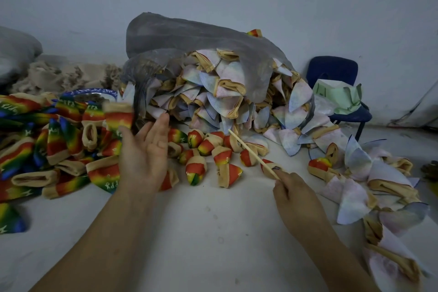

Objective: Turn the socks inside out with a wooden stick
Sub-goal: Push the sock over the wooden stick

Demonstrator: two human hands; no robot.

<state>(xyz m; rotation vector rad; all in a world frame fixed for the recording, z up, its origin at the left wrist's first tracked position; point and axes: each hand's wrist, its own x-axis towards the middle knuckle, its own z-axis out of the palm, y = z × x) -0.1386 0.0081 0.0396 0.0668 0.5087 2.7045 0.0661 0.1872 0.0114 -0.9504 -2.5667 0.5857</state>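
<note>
While the right hand pinches the near end of the wooden stick, whose tip points toward the mouth of the grey plastic bag, the left hand is spread loose, palm showing, fingers straight and grasping nothing. One rainbow sock shows blurred just left of the bag's mouth, beside the left fingertips (whether it touches them cannot be told). Pale socks spill from the bag and trail to its right. Short rolled socks lie before the mouth, under the stick, between hands and bag. Left of the bag spread a rainbow heap, a blue-rimmed bowl and beige fluff; right of it stands a blue chair.
</note>
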